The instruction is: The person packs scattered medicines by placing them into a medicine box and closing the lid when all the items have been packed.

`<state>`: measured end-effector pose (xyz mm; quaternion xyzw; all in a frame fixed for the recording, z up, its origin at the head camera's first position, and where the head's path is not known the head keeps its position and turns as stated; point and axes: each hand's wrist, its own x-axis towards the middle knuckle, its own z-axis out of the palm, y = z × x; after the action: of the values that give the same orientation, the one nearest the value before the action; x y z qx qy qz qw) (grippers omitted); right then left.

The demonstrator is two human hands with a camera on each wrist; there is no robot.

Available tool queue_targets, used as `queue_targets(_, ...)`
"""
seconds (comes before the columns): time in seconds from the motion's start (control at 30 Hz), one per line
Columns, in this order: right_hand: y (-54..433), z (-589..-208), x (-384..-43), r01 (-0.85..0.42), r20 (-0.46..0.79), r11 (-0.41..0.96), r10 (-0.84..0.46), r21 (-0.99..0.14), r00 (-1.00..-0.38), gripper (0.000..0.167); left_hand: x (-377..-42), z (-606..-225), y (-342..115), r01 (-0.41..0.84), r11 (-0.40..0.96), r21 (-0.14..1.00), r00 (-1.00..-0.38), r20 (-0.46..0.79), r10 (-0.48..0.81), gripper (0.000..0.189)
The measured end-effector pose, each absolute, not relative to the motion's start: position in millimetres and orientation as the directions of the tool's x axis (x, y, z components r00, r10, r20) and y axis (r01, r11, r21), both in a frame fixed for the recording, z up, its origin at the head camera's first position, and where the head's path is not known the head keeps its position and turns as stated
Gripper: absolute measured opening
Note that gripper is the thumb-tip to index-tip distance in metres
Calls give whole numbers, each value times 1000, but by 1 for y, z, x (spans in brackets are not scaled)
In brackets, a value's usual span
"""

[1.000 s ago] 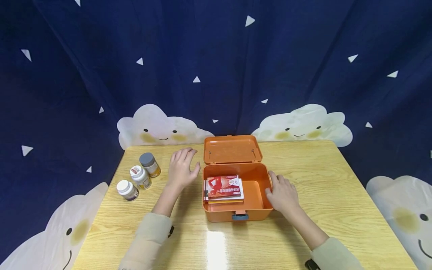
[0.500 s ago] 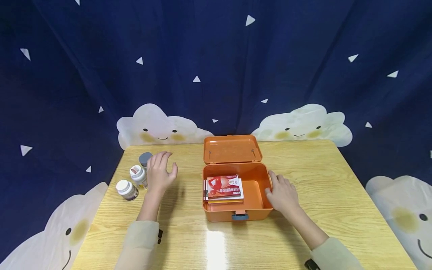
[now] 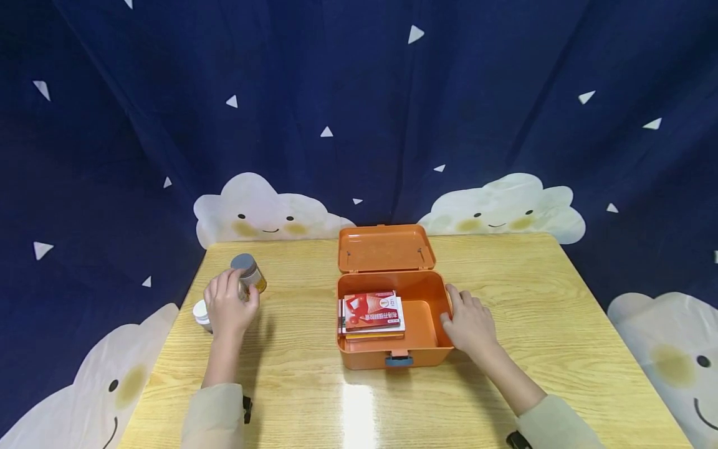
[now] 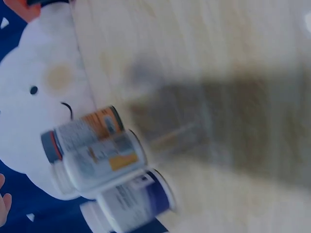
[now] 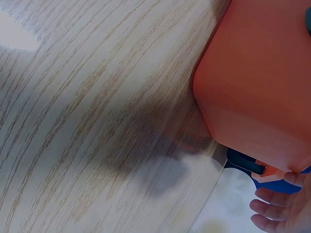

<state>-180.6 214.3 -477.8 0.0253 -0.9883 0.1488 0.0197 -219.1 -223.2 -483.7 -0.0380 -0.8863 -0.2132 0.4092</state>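
My left hand (image 3: 230, 305) is over the pill bottles at the left of the table, fingers relaxed and thumb apart. It overlaps the middle, white-capped pill bottle (image 4: 107, 162) and hides most of it in the head view. A grey-capped bottle (image 3: 247, 271) stands just behind the fingers; another white-capped bottle (image 3: 201, 312) shows partly at the hand's left. In the left wrist view only fingertips (image 4: 4, 204) appear, at the left edge. My right hand (image 3: 471, 321) touches the right rim of an orange plastic box (image 3: 364, 358), its fingers (image 5: 272, 198) loosely spread outside the wall.
The box's lid (image 3: 387, 249) is folded back behind it, and a blue latch (image 3: 399, 360) is at its front. Inside, on the left, lies a stack of medicine cartons with a red one (image 3: 371, 310) on top. A dark blue curtain (image 3: 370, 125) hangs behind the wooden table (image 3: 527, 280).
My left hand has moved left from beside the orange box to the pill bottles, now covering the middle one. My right hand has stayed at the box's right rim.
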Motion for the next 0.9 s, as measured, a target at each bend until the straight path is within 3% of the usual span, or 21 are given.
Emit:
queue_targets(0.4,214,-477,-180,-54,44,954,-43,-295,-998,56,-205,-507,-260,69,909,412,-691,677,-254,40)
queue_targets(0.67,214,-478,-180,-55,48,954,-43,-294,-998,56,-195,-514,-272,-177,861,476,-804,435,-405,47)
queue_targets(0.9,214,-478,-181,-55,46,955,-44,-290,-998,56,-190,-519,-276,-268,841,471,-824,340,-453,45)
